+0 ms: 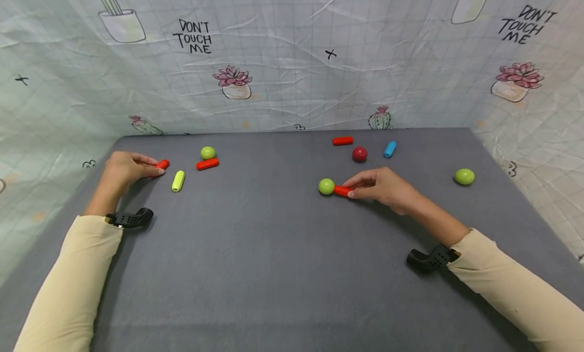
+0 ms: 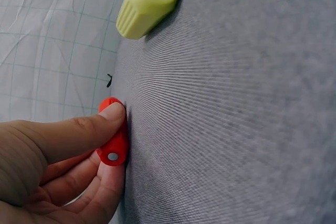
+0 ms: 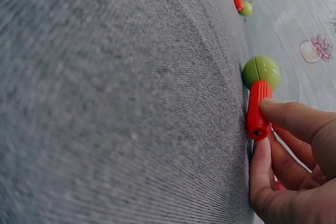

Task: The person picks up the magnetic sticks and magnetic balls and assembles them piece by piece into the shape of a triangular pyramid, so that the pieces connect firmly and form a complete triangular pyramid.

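At the table's left side my left hand [image 1: 126, 168] pinches a red rod [image 2: 116, 142] between thumb and fingers, low at the grey cloth. A grey metal dot shows on the rod's end in the left wrist view. Just right of it lies a yellow-green rod [image 1: 178, 181]. Right of the middle, my right hand [image 1: 382, 188] pinches another red rod [image 3: 259, 109] by its sides. The far end of that rod meets a green ball [image 3: 261, 72] resting on the cloth. A seam runs around this ball.
A green ball [image 1: 208, 152] and a red rod [image 1: 207, 164] sit together at back left. Behind my right hand are a red rod [image 1: 342, 140], a dark red ball [image 1: 359, 154] and a blue rod [image 1: 390, 149]. Another green ball [image 1: 464, 176] lies far right. A printed curtain [image 1: 292, 63] borders the table.
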Tool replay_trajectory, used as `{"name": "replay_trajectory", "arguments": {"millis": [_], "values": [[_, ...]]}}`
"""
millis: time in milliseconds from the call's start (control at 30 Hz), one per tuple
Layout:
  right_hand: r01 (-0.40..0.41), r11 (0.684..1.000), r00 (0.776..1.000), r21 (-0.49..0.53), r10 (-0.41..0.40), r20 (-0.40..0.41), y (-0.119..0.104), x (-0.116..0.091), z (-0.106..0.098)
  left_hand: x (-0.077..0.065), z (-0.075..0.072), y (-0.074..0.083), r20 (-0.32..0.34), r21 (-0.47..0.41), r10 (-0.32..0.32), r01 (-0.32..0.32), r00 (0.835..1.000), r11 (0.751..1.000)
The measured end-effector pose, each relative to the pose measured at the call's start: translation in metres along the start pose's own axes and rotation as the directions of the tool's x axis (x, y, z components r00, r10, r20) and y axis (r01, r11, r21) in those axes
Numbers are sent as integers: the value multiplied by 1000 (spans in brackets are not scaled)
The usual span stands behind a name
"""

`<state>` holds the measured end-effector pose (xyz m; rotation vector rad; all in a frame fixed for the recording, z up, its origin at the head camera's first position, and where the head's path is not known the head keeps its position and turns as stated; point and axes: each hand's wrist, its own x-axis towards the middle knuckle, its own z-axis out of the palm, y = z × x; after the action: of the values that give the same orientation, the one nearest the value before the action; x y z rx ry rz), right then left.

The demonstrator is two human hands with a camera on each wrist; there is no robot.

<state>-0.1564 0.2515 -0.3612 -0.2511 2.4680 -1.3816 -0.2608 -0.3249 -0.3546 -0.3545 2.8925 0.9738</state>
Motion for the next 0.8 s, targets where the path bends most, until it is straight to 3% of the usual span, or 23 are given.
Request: {"name": "replay_trajectory", "arguments": {"millis": [267, 467, 667, 800], "values": [[-9, 1000, 1000, -21, 9, -26, -1, 0, 2, -5, 4, 6, -24, 6, -38, 38, 999, 999], [-9, 999, 999, -35, 8, -43, -4, -1, 1, -14, 2, 25, -96, -35, 54, -57, 994, 998], [-29, 997, 997, -68, 24, -68, -4, 2, 2, -24, 6, 51, 31, -212, 79, -71, 996, 975], [-56, 992, 994, -114, 45, -103, -5, 5, 4, -36, 20, 69, 157, -320, 92, -38, 983, 947]]}}
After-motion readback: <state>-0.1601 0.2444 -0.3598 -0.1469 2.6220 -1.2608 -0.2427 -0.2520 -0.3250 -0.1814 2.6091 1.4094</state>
